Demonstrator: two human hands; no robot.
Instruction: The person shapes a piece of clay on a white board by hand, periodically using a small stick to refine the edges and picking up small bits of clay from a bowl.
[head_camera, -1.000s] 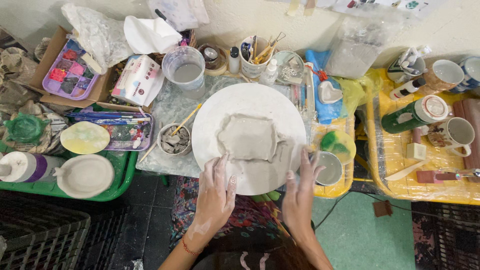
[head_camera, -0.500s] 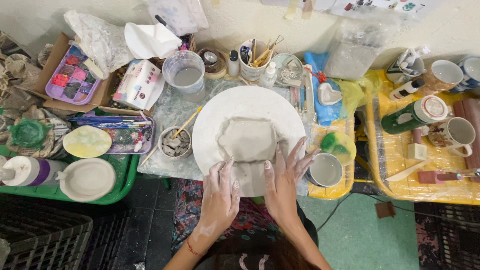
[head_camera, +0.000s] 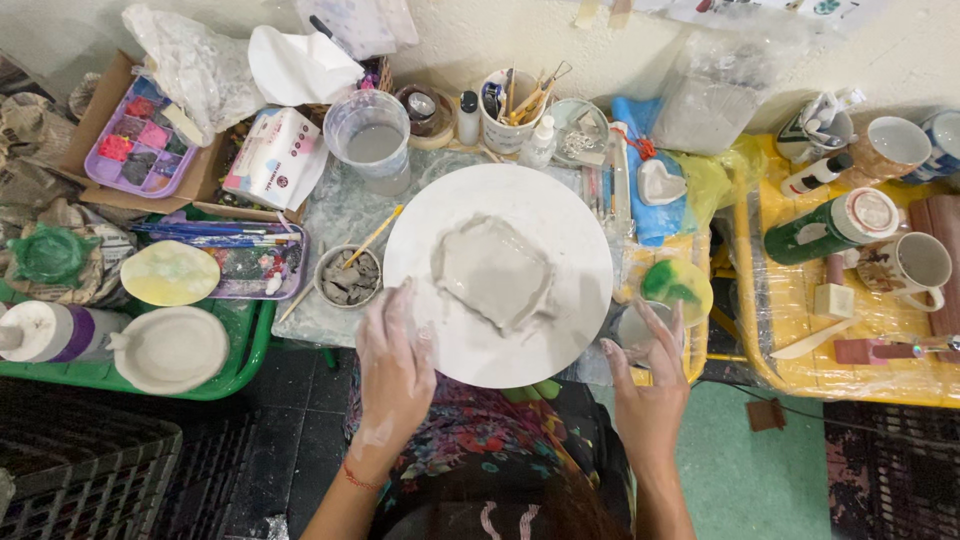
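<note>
A round white board (head_camera: 560, 230) lies on the table with a flat, roughly square slab of grey clay (head_camera: 492, 272) on its middle. My left hand (head_camera: 393, 372), smeared with pale clay, rests at the board's near left edge with fingers together and holds nothing. My right hand (head_camera: 650, 390) hovers off the board's near right edge, fingers spread, empty, just below a small grey cup (head_camera: 632, 328).
A small bowl of clay bits with a brush (head_camera: 347, 277) sits left of the board. A water tub (head_camera: 370, 139) and tool cup (head_camera: 510, 110) stand behind. A green tray (head_camera: 240, 350) with a white dish (head_camera: 170, 348) lies left; mugs (head_camera: 915, 262) and a green bottle (head_camera: 825, 226) right.
Both hands have drawn back off the clay slab. The right hand swung out to the right, past the board's edge; the left slid to the near left rim.
</note>
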